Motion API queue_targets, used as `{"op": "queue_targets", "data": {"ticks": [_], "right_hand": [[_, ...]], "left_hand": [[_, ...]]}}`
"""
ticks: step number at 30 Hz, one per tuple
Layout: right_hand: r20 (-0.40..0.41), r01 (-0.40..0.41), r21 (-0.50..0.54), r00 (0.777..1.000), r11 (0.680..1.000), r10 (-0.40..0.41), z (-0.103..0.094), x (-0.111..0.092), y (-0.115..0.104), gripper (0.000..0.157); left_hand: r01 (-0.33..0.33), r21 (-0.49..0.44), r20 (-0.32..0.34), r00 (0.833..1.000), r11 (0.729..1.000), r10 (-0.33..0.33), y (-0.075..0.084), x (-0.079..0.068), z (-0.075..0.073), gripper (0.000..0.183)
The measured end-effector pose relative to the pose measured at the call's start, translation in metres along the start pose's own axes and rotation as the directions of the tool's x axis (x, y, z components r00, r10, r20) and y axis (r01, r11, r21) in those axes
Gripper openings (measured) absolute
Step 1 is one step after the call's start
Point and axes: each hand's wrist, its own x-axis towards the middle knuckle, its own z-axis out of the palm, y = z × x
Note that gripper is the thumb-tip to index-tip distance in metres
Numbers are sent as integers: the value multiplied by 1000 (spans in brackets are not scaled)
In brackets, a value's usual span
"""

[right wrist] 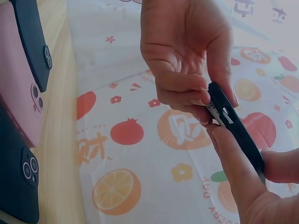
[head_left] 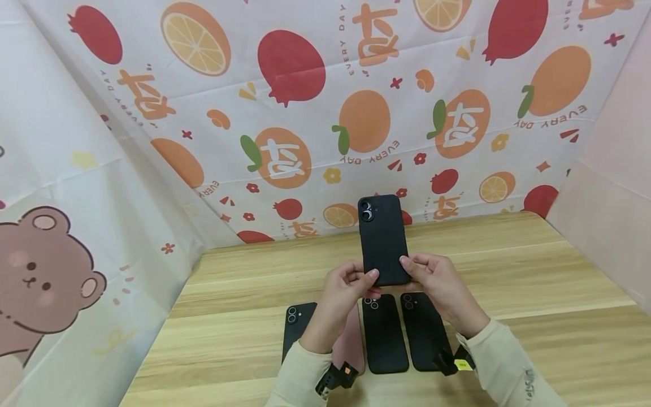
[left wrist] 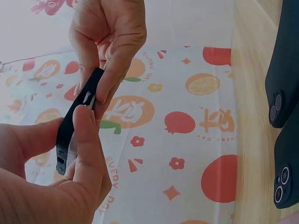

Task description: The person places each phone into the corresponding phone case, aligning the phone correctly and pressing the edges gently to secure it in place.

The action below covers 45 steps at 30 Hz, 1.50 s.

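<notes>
Both hands hold up one black phone, its camera corner at the top left and its back toward the head camera. The left hand pinches its lower left edge, thumb on the back. At the lower right edge, the right hand grips it in the same way. Seen edge-on in the left wrist view, the phone shows a black case with a cutout at the bottom; the left hand is below and the right hand above. The right wrist view shows the bottom edge of the phone tilted between the fingers.
Below the hands, a black phone, a pink phone and two more black phones lie in a row on the wooden table. The forearms partly cover the row. A fruit-print cloth hangs behind.
</notes>
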Motion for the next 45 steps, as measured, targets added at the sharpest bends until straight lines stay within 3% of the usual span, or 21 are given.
{"op": "queue_targets", "data": {"ticks": [4, 11, 15, 22, 31, 36, 40, 45], "right_hand": [[10, -6, -14, 1000, 1000, 6, 0, 0, 1, 48], [155, -10, -69, 988, 998, 21, -8, 3, 2, 51], [144, -20, -75, 989, 997, 31, -8, 2, 2, 50], [103, -7, -50, 995, 999, 12, -6, 0, 4, 44], [150, -11, -21, 989, 1000, 14, -5, 2, 5, 48], [38, -22, 9, 999, 1000, 22, -3, 3, 5, 46], [-74, -11, 67, 997, 998, 16, -2, 3, 6, 40], [-88, -3, 68, 996, 998, 9, -1, 2, 7, 42]], "left_hand": [[9, -14, -26, 1000, 1000, -10, 0, 0, 1, 22], [18, -39, -49, 999, 999, -20, -1, 1, 0, 28], [30, -40, -32, 999, 999, -31, -2, 2, 1, 33], [15, -63, -65, 998, 998, -19, -6, 2, 6, 21], [-23, -131, -95, 995, 991, 10, -9, 1, 7, 13], [-9, -129, -93, 996, 992, -3, -9, 1, 8, 13], [-2, -91, -43, 999, 996, -2, -9, 0, 8, 14], [3, -31, 13, 1000, 1000, -2, -6, 1, 3, 28]]}}
